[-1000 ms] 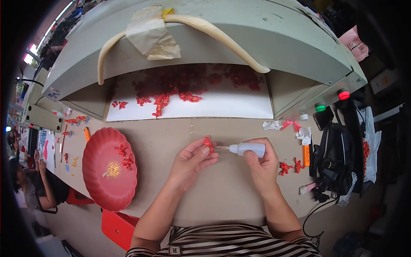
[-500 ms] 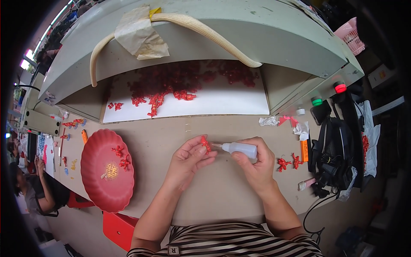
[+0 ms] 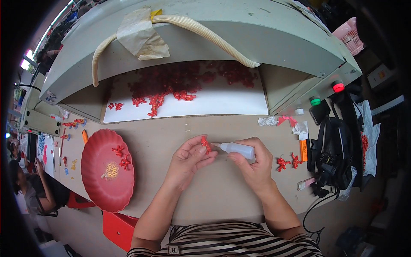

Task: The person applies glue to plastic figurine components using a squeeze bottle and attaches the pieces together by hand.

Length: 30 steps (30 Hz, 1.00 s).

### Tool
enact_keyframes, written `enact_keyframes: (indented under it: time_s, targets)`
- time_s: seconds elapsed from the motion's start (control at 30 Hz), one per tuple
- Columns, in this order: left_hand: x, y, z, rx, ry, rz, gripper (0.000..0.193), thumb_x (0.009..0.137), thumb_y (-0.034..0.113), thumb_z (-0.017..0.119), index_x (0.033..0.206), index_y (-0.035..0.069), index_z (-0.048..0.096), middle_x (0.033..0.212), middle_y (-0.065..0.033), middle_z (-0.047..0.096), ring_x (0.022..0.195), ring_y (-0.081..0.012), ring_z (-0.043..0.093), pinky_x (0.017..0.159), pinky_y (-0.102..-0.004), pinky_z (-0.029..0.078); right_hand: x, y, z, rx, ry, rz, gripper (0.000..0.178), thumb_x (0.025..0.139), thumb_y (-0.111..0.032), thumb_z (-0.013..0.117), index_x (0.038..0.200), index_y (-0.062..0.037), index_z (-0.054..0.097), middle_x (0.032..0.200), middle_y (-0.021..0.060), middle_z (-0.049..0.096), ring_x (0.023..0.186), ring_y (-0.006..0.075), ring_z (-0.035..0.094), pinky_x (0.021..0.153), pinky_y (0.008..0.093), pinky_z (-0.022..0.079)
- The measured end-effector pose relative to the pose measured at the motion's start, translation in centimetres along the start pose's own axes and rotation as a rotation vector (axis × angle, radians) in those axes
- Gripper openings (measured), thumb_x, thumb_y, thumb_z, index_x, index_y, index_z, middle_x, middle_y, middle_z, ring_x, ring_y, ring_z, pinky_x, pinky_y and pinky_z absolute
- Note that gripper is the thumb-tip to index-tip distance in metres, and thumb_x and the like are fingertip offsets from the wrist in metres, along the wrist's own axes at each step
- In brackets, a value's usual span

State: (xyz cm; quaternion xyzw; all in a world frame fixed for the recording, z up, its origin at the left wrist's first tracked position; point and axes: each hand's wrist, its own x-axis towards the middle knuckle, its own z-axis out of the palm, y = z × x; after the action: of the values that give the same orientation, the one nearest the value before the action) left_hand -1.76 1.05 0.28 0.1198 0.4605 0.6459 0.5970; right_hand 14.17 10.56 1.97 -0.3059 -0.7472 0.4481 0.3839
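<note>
My left hand (image 3: 189, 159) pinches a small glossy red figurine (image 3: 206, 145) upright between thumb and fingers, over the middle of the table. Lying sideways in my right hand (image 3: 255, 169) is a translucent white squeeze bottle (image 3: 239, 150), its thin nozzle pointing left. The nozzle tip is at the figurine's right side; whether it touches, I cannot tell. Two more red figurines (image 3: 283, 164) lie on the table to the right of my right hand. At my left, a red scalloped bowl (image 3: 90, 171) holds a couple of red figurines (image 3: 124, 162).
Ahead stands a grey cabinet (image 3: 205, 38) with an open recess; many red figurines (image 3: 156, 103) lie on its white sheet. Green (image 3: 315, 101) and red buttons sit on its right side. Crumpled tissue (image 3: 268, 121), an orange box cutter (image 3: 303, 150) and a black bag (image 3: 336, 137) lie at right.
My right hand and the bottle have shifted very slightly left. The left hand with the figurine stays nearly still.
</note>
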Motion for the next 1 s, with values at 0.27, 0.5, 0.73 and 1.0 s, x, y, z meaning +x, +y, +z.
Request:
enact_keyframes:
  time_s: [0.27, 0.5, 0.73, 1.0]
  targets:
    - [-0.09, 0.03, 0.04, 0.0, -0.009, 0.016, 0.031, 0.088, 0.011, 0.05, 0.118, 0.006, 0.047, 0.103, -0.0123, 0.058, 0.091, -0.0191, 0.061, 0.08, -0.0291, 0.051, -0.01, -0.15, 0.07, -0.011, 0.0, -0.003, 0.029, 0.07, -0.018, 0.073, 0.088, -0.0018, 0.056, 0.081, 0.0093, 0.059, 0.071, 0.0199, 0.058, 0.064, 0.0269, 0.046]
    - [-0.1, 0.02, -0.09, 0.01, -0.021, 0.004, 0.031, 0.089, 0.01, 0.049, 0.119, 0.003, 0.043, 0.106, -0.0133, 0.057, 0.095, -0.0218, 0.059, 0.084, -0.0316, 0.049, 0.02, 0.02, 0.12, -0.03, -0.005, -0.032, 0.026, 0.072, -0.016, 0.071, 0.088, -0.0011, 0.056, 0.08, 0.0082, 0.06, 0.069, 0.0165, 0.058, 0.062, 0.0253, 0.046]
    - [-0.14, 0.23, -0.08, -0.034, -0.037, -0.021, 0.031, 0.089, 0.013, 0.049, 0.119, 0.004, 0.044, 0.107, -0.0135, 0.057, 0.096, -0.0211, 0.059, 0.084, -0.0306, 0.048, -0.04, -0.04, 0.06, -0.037, -0.001, -0.085, 0.025, 0.074, -0.014, 0.07, 0.089, 0.0, 0.056, 0.077, 0.0072, 0.06, 0.067, 0.0125, 0.058, 0.061, 0.0231, 0.045]
    - [-0.18, 0.17, -0.25, -0.127, -0.076, -0.067, 0.033, 0.089, 0.013, 0.049, 0.12, 0.005, 0.044, 0.108, -0.0131, 0.056, 0.098, -0.0199, 0.058, 0.085, -0.0295, 0.048, -0.07, 0.15, 0.23, -0.049, 0.008, -0.109, 0.027, 0.073, -0.015, 0.072, 0.09, -0.0004, 0.056, 0.078, 0.0077, 0.06, 0.068, 0.0134, 0.058, 0.06, 0.0235, 0.045]
